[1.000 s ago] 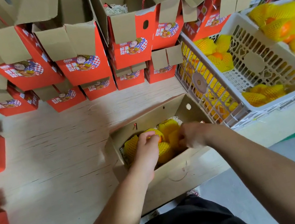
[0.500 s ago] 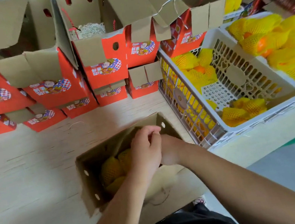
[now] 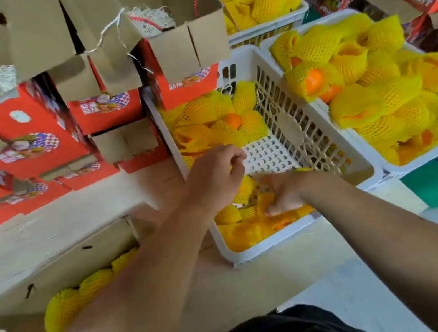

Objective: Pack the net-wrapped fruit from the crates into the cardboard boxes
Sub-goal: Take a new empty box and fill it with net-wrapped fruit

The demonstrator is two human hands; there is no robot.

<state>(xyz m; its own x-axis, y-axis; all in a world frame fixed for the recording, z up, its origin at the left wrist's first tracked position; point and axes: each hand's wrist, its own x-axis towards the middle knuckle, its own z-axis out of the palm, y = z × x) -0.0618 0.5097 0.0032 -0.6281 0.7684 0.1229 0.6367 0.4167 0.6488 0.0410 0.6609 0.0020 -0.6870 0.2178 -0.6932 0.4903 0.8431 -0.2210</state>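
Head view, near to far: lower left, open cardboard box [image 3: 64, 276] holds net-wrapped fruit [image 3: 61, 309]. Mid-frame, my right hand [image 3: 281, 195] grips fruit in the white crate [image 3: 259, 251]; left hand [image 3: 214, 177], curled, holds nothing. Next, lift and carry boxward.

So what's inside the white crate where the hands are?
Yellow net-wrapped fruit lies piled at the far end of the white crate, more at the near end, bare floor between. The left hand and right hand cover some fruit there.
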